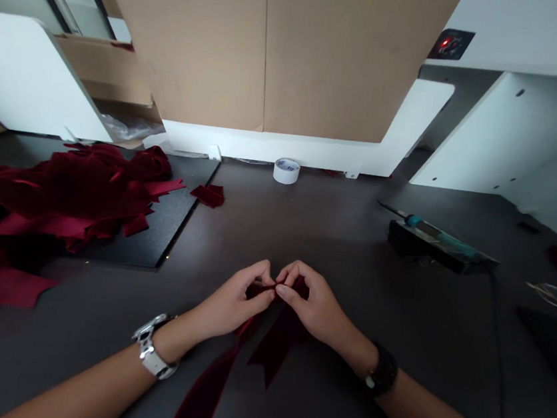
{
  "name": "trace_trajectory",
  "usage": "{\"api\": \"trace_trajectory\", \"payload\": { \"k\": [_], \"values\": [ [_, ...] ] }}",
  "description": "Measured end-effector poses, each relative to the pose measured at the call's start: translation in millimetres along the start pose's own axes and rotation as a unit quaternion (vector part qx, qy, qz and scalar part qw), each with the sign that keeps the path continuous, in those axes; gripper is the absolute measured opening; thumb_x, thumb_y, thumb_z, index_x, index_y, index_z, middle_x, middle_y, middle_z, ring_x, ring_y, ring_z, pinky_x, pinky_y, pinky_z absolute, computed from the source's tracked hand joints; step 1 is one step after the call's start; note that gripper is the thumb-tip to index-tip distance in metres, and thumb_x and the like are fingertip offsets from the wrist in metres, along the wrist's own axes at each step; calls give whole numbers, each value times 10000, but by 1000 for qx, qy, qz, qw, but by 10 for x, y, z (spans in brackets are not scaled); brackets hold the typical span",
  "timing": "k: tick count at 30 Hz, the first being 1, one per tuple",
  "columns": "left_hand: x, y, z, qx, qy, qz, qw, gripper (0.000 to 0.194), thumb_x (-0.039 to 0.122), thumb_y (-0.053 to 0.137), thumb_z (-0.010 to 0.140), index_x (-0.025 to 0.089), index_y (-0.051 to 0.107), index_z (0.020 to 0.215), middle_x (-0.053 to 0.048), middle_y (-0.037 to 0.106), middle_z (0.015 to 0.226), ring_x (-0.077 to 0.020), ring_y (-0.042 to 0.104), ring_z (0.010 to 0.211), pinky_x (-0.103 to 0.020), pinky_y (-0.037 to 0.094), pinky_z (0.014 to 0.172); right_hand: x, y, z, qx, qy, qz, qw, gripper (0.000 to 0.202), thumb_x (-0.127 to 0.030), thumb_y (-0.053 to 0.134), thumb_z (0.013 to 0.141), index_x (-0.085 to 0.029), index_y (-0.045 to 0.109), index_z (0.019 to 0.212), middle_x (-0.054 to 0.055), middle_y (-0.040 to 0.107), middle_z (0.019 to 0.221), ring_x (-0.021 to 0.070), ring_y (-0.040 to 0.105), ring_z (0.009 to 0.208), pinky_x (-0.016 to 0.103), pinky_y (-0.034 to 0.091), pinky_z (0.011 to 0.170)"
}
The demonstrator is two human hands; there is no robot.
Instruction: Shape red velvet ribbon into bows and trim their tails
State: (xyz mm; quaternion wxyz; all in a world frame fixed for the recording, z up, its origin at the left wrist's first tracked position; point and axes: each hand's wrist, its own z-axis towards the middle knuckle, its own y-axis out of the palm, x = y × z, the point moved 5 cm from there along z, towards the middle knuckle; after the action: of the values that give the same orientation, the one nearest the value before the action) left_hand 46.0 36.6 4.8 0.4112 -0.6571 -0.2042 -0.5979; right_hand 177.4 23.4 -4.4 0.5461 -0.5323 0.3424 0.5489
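Both hands meet over the dark table, pinching a dark red velvet ribbon between them. My left hand closes thumb and fingers on its gathered middle. My right hand pinches the same spot from the other side, with a fold of ribbon behind its fingers. One tail, cut in a V notch, hangs below the right hand. A longer tail runs down toward the near edge from under the left hand. The exact shape of the gathered part is hidden by the fingertips.
A heap of red velvet ribbon pieces covers a black board at left. A small ribbon scrap lies beside it. A white tape roll stands at the back. At right, a soldering-iron-like tool rests on a black holder.
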Motion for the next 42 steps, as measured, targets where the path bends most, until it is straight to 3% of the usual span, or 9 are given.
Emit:
{"api": "trace_trajectory", "payload": {
  "k": [4, 9, 13, 17, 23, 30, 34, 37, 42],
  "values": [
    [36, 17, -26, 17, 36, 75, 996, 199, 280, 449, 887, 168, 463, 723, 18, 441, 705, -116, 405, 679, -247, 327, 641, -3, -32, 8, -14, 7, 21, 1000, 182, -251, 593, 800, -178, 473, 683, 38, 585, 832, 144, 548, 768, 290, 426, 708],
    [17, 13, -32, 20, 36, 84, 996, 207, 325, 505, 883, 166, 496, 751, 19, 461, 702, -118, 419, 682, -240, 332, 637, -20, -49, 16, -6, -3, 28, 1000, 199, -254, 605, 789, -177, 465, 671, 32, 584, 817, 141, 550, 776, 288, 425, 723],
    [23, -19, -24, 11, 37, 78, 996, 179, 305, 499, 886, 168, 528, 774, 3, 527, 747, -131, 474, 724, -246, 360, 671, 9, -83, 21, -7, 61, 59, 996, 222, -279, 681, 741, -187, 487, 797, 9, 594, 834, 131, 549, 761, 271, 432, 713],
    [47, -37, -19, 18, 34, 77, 996, 163, 283, 502, 869, 169, 542, 759, 2, 542, 733, -133, 489, 711, -251, 363, 662, 31, -78, 25, -66, 125, 65, 988, 206, -316, 686, 745, -172, 578, 845, -8, 582, 736, 116, 536, 666, 245, 416, 637],
    [75, -94, -10, 83, 23, 71, 994, 89, 249, 553, 793, 172, 519, 763, 12, 535, 716, -129, 490, 686, -252, 372, 651, 27, -104, 51, -37, 101, 84, 991, 220, -346, 718, 717, -165, 611, 782, -15, 572, 706, 99, 508, 633, 225, 385, 598],
    [53, -85, -10, 86, 19, 72, 993, 97, 254, 556, 769, 167, 519, 749, 14, 523, 697, -128, 477, 671, -254, 362, 641, 33, -102, 48, -44, 105, 90, 989, 232, -355, 719, 719, -158, 602, 760, -9, 588, 710, 104, 531, 636, 228, 388, 603],
    [-20, -100, 2, 92, -9, 68, 993, 144, 274, 558, 765, 172, 483, 697, 15, 513, 676, -128, 458, 662, -256, 352, 636, -54, -195, 79, -86, 58, -47, 994, 179, -337, 590, 833, -176, 656, 875, 25, 654, 828, 142, 591, 753, 260, 425, 694],
    [-82, -168, 19, 112, -32, 42, 992, 165, 297, 563, 760, 177, 471, 695, 10, 530, 692, -130, 466, 666, -254, 358, 637, -27, -446, 99, -68, 51, -210, 974, 221, -349, 495, 897, -180, 637, 902, 39, 668, 851, 155, 596, 751, 264, 408, 679],
    [-152, -350, 23, 206, -51, -18, 977, 182, 312, 573, 745, 181, 465, 680, 35, 482, 643, -110, 426, 600, -235, 326, 587, 222, -1048, 89, -26, 154, -493, 856, 319, -378, 496, 893, -178, 535, 647, 49, 611, 664, 149, 507, 573, 267, 289, 555]
  ]
}}
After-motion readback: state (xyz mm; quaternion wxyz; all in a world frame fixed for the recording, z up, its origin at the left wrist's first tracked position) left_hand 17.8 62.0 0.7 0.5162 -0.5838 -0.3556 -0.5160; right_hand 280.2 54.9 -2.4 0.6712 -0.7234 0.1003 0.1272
